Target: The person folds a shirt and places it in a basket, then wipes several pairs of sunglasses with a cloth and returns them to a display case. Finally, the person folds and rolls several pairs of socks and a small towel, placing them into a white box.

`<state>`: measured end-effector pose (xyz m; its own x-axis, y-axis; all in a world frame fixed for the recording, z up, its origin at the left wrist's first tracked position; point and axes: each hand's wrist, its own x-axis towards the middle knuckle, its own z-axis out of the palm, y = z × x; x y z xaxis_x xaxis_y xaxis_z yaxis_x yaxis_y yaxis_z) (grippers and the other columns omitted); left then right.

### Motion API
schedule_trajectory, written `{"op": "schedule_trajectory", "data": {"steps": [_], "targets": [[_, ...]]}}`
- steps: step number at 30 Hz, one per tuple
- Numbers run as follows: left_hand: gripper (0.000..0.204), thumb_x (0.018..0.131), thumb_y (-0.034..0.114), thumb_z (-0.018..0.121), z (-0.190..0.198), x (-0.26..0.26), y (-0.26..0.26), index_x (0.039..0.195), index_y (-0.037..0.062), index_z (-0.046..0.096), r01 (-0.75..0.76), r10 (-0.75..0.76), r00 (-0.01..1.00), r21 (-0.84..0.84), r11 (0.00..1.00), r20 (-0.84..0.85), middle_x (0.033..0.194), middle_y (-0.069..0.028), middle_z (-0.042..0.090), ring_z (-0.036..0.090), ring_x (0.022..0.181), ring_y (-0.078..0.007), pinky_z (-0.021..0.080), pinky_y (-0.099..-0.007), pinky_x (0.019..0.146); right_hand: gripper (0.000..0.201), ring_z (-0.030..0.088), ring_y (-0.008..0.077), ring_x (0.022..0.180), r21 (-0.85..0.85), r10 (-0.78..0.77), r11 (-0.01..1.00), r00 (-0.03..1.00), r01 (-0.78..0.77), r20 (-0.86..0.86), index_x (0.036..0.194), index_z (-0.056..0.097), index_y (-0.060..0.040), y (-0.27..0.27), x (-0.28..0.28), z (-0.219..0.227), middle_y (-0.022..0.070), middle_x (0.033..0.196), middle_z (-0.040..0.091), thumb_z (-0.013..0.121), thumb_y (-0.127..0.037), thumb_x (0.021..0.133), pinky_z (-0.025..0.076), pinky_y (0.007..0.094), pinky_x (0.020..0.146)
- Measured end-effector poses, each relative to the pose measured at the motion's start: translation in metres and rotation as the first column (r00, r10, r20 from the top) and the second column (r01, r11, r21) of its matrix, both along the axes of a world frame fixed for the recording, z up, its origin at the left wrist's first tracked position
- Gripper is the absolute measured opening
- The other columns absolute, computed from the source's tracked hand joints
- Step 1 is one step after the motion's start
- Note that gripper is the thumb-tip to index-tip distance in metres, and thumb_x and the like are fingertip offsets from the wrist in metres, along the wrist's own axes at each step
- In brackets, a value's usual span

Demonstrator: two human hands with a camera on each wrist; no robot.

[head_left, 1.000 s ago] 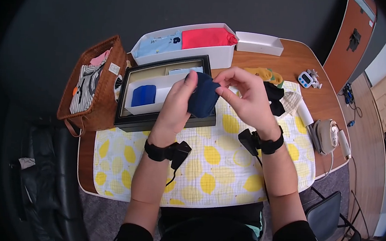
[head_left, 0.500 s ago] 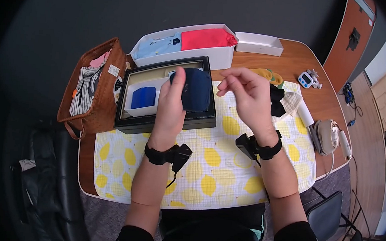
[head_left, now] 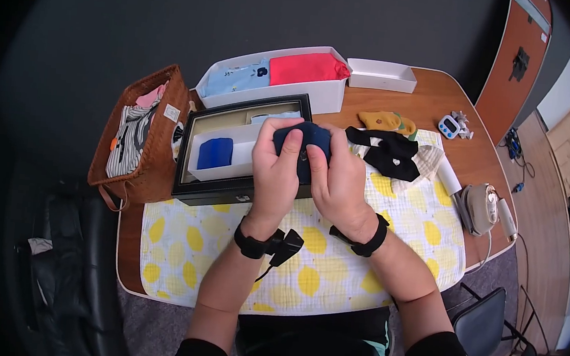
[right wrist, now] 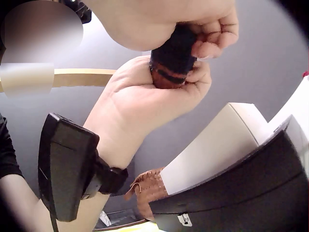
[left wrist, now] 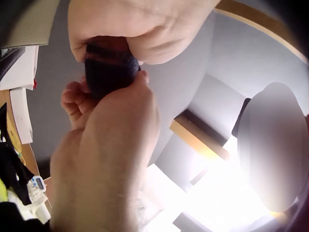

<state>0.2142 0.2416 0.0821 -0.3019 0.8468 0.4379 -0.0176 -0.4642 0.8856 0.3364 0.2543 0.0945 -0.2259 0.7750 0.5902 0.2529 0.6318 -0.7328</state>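
Note:
A dark navy folded cloth bundle (head_left: 309, 137) is gripped between both hands above the front right of the black case (head_left: 189, 193). My left hand (head_left: 277, 167) holds its left side, thumb on the near face. My right hand (head_left: 341, 176) holds the right side, thumb also on the near face. In the left wrist view the bundle (left wrist: 108, 72) shows between the curled hands, and in the right wrist view a reddish-brown band lies along part of the bundle (right wrist: 175, 55). A blue folded cloth (head_left: 215, 153) lies in the white box (head_left: 241, 171) in the case.
Left stands a wicker basket (head_left: 159, 146) of clothes. Behind the case is a white bin (head_left: 329, 97) with light blue and red cloths. Black socks (head_left: 395, 160), yellow socks (head_left: 378, 120), a timer (head_left: 449, 126) and a beige corded device (head_left: 479, 208) lie right, partly around a lemon-print cloth (head_left: 223, 261).
The right hand let go of the navy bundle, moved away, then came back and took hold of its right side. The bundle shifted left, then back right, and now both hands wrap it.

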Motion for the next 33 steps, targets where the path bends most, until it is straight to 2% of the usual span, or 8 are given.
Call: {"op": "schedule_trajectory", "data": {"steps": [7, 13, 15, 17, 27, 29, 31, 33], "targets": [[0.034, 0.109, 0.023, 0.048, 0.019, -0.01, -0.002, 0.13, -0.001, 0.061, 0.304, -0.237, 0.845, -0.066, 0.95, 0.478, 0.115, -0.0097, 0.069, 0.066, 0.094, -0.0119, 0.055, -0.0247, 0.083, 0.024, 0.071, 0.029, 0.077, -0.093, 0.09, 0.989, 0.972, -0.113, -0.218, 0.117, 0.058, 0.0022, 0.028, 0.003, -0.01, 0.0199, 0.085, 0.069, 0.055, -0.018, 0.104, 0.054, 0.0355, 0.069], [0.027, 0.103, 0.005, 0.051, 0.001, -0.011, 0.009, 0.123, -0.003, 0.066, 0.17, -0.133, 0.953, -0.118, 0.978, 0.271, 0.119, -0.0125, 0.068, 0.067, 0.104, -0.019, 0.054, -0.0297, 0.091, 0.023, 0.066, 0.0127, 0.076, -0.256, 0.141, 0.941, 0.945, -0.22, -0.296, 0.112, 0.061, 0.0041, 0.044, 0.017, -0.008, 0.0101, 0.086, 0.07, 0.062, -0.016, 0.101, 0.053, 0.0285, 0.07], [0.035, 0.089, -0.005, 0.056, -0.001, -0.012, 0.01, 0.123, -0.0049, 0.066, -0.126, 0.211, 0.847, 0.2, 0.972, -0.488, 0.129, -0.0169, 0.064, 0.063, 0.117, -0.0291, 0.05, -0.0369, 0.101, 0.018, 0.063, 0.0073, 0.071, -0.253, 0.102, 0.951, 0.953, -0.178, -0.287, 0.106, 0.065, 0.0034, 0.056, 0.017, -0.019, 0.0056, 0.077, 0.069, 0.067, -0.012, 0.096, 0.05, 0.0255, 0.065], [0.057, 0.078, 0.002, 0.069, 0.013, -0.003, -0.001, 0.134, -0.0038, 0.058, -0.066, 0.201, 0.715, 0.222, 0.973, -0.67, 0.138, -0.0217, 0.055, 0.053, 0.128, -0.0388, 0.042, -0.0447, 0.109, 0.017, 0.06, 0.0049, 0.068, -0.294, 0.149, 0.93, 0.957, -0.221, -0.249, 0.104, 0.065, 0.0035, 0.059, 0.021, -0.019, 0.0032, 0.074, 0.067, 0.068, -0.01, 0.095, 0.049, 0.024, 0.062], [0.078, 0.072, 0.006, 0.082, 0.068, -0.037, -0.026, 0.142, 0.0016, 0.05, -0.085, -0.023, 0.622, -0.097, 0.992, -0.783, 0.13, -0.0146, 0.06, 0.06, 0.122, -0.0282, 0.047, -0.0365, 0.105, 0.027, 0.064, 0.0101, 0.067, -0.29, 0.334, 0.862, 0.896, -0.416, -0.293, 0.111, 0.064, 0.0041, 0.041, 0.02, -0.002, 0.0072, 0.077, 0.069, 0.069, -0.017, 0.094, 0.051, 0.0266, 0.065], [0.077, 0.073, 0.006, 0.082, 0.064, -0.072, -0.01, 0.144, 0.0051, 0.051, -0.044, -0.123, 0.782, -0.251, 0.967, -0.611, 0.129, -0.0114, 0.062, 0.059, 0.121, -0.0233, 0.045, -0.0352, 0.106, 0.029, 0.067, 0.0184, 0.065, -0.171, 0.222, 0.956, 0.969, -0.239, -0.111, 0.112, 0.065, 0.004, 0.038, 0.022, 0.005, 0.0096, 0.078, 0.07, 0.069, -0.017, 0.092, 0.053, 0.0313, 0.063], [0.073, 0.075, 0.009, 0.083, 0.062, -0.101, 0.0, 0.141, 0.0032, 0.052, -0.08, -0.124, 0.733, -0.267, 0.96, -0.668, 0.128, -0.0126, 0.063, 0.062, 0.117, -0.0219, 0.049, -0.0351, 0.104, 0.032, 0.068, 0.0261, 0.079, -0.138, 0.223, 0.967, 0.974, -0.215, 0.038, 0.113, 0.066, 0.001, 0.034, 0.025, 0.006, 0.0118, 0.09, 0.072, 0.072, -0.018, 0.088, 0.053, 0.0373, 0.073], [0.073, 0.074, 0.008, 0.083, 0.053, -0.121, 0.007, 0.141, 0.0044, 0.052, -0.118, -0.066, 0.572, -0.161, 0.98, -0.817, 0.127, -0.0123, 0.064, 0.063, 0.114, -0.0217, 0.049, -0.0346, 0.104, 0.032, 0.064, 0.0289, 0.095, 0.365, 0.049, 0.911, 0.927, -0.194, 0.371, 0.111, 0.069, -0.0029, 0.037, 0.018, -0.01, 0.0125, 0.103, 0.07, 0.074, -0.019, 0.083, 0.048, 0.0406, 0.085]]}}
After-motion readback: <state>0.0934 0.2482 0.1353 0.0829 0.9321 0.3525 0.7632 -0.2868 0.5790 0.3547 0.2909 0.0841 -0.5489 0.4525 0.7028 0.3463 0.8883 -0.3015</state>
